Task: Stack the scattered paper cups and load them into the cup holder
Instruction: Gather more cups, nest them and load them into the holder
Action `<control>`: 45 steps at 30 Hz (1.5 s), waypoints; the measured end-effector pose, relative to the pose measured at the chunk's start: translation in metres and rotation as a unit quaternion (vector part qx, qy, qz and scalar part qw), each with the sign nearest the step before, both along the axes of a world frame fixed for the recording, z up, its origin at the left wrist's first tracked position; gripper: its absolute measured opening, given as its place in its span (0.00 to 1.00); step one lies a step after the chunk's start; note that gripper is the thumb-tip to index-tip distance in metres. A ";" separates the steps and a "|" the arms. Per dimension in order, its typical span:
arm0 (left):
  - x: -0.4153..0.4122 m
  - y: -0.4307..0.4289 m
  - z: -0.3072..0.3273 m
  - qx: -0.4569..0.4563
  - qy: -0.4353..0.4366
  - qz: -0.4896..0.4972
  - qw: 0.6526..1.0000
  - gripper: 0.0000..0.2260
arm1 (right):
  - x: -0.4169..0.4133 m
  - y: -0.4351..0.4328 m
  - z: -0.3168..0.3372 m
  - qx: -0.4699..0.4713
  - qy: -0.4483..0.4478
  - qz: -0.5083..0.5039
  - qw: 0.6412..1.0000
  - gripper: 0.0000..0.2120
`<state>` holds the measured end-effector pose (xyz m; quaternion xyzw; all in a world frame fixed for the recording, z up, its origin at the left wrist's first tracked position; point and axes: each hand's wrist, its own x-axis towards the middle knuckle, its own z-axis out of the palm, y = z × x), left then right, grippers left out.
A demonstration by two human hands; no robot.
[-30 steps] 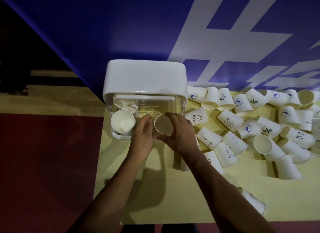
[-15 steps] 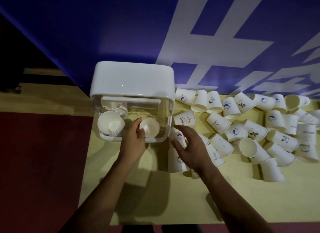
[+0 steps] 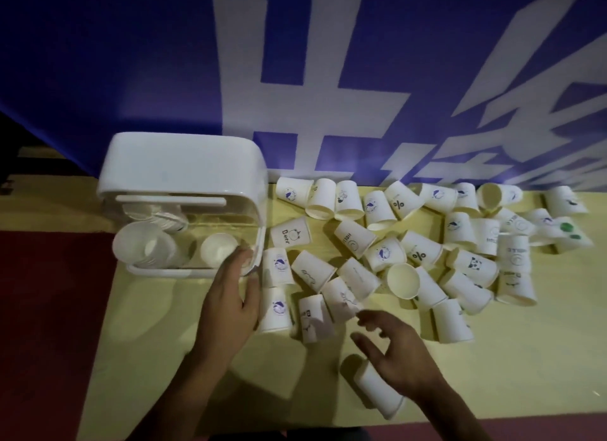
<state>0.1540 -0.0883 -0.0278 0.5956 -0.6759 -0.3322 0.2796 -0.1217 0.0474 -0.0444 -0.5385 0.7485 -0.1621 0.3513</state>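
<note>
A few stacked cups point(image 3: 141, 247) sit in the cup holder point(image 3: 184, 165); many scattered cups point(image 3: 417, 253) lie on the surface point(image 3: 197, 358) beside it. The left hand point(image 3: 230, 302) lies loose at the holder, the right hand point(image 3: 397, 352) has fingers spread wide, both empty

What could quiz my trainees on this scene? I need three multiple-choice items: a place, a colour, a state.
1. Relative to the loose cups, the holder stands: A right, B left, C on top.
2. The table is: A red, B white, C yellow.
3. The right hand is: A open and empty, B gripping a cup, C a fist.
Answers: B, the holder sits left of the pile; C, the bare top shows yellow; A, its fingers are spread, holding nothing.
</note>
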 end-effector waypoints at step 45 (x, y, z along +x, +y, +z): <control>-0.163 0.063 -0.048 0.016 -0.012 -0.348 0.937 0.35 | 0.031 0.158 -0.065 -0.004 0.037 -0.154 0.987 0.34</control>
